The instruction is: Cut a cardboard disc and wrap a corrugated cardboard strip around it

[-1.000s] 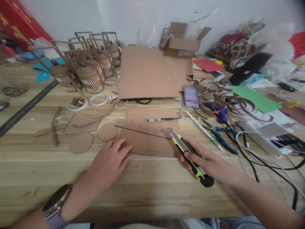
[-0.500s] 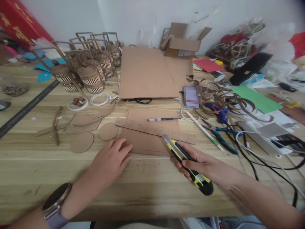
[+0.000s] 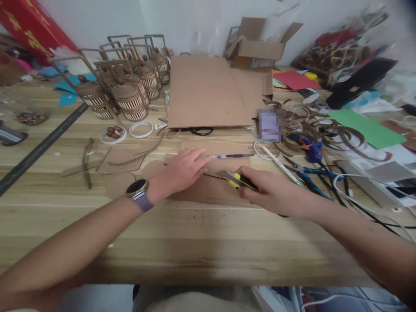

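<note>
My left hand [image 3: 182,169], with a watch on the wrist, lies over a cardboard sheet [image 3: 208,190], fingers extended. It covers much of the narrow cardboard strip that lies across that sheet. In my right hand [image 3: 276,193] is a yellow and black utility knife [image 3: 237,179], its blade out and pointing left. The blade tip is low over the cardboard, just right of my left fingertips; whether it touches, I cannot tell. Above my fingers, a pen [image 3: 232,156] rests on the sheet. My left hand and wrist partly hide the cardboard discs.
Behind stands a large cardboard piece [image 3: 201,91], with woven lanterns [image 3: 130,102] to its left. Pliers [image 3: 313,182], a blue glue gun [image 3: 307,147], brown strip coils [image 3: 344,136] and cables lie at right. A white ring [image 3: 112,135] holds brown beads.
My left hand has moved forward and right onto the cardboard strip. The knife, raised at an angle before, has come down toward the cardboard with its blade pointing more to the left.
</note>
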Available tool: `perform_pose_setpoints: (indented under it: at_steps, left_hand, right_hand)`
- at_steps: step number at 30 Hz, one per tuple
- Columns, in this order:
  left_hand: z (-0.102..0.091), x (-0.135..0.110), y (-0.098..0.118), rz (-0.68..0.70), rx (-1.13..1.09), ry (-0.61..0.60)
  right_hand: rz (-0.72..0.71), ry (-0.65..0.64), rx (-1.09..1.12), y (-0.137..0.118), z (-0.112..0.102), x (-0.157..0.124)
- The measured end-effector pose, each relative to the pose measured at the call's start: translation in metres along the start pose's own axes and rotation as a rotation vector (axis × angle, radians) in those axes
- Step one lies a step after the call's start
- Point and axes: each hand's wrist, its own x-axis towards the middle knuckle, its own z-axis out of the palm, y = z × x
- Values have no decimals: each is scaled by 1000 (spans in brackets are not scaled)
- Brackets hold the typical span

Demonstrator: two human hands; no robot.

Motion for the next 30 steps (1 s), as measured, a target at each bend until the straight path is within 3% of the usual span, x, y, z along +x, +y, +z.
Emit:
perform_pose_setpoints:
  at_steps: [3,7,10,14,17,22,30]
  left_hand:
    - [21,7,-7,103,-20,-6]
    - [40,3,-14,115,-87,-22]
    - [43,0,-18,109,-129,-22]
    - [42,0,-19,113,-130,-35]
    - [42,1,-16,98,-104,-20]
    - [40,3,-9,66,-26,-76]
    - [42,4,-2,20,28,-108]
  right_hand:
    - [-29,-77,-19,-10,4,15]
    - [13,-175,49,-19,11,29]
    - [77,-270,160,-25,15,36]
    - [25,-371,174,-25,16,43]
    - [-24,-399,46,-23,16,40]
    - [-97,-326,-335,-28,16,30]
    - [-92,-345,-493,-38,22,30]
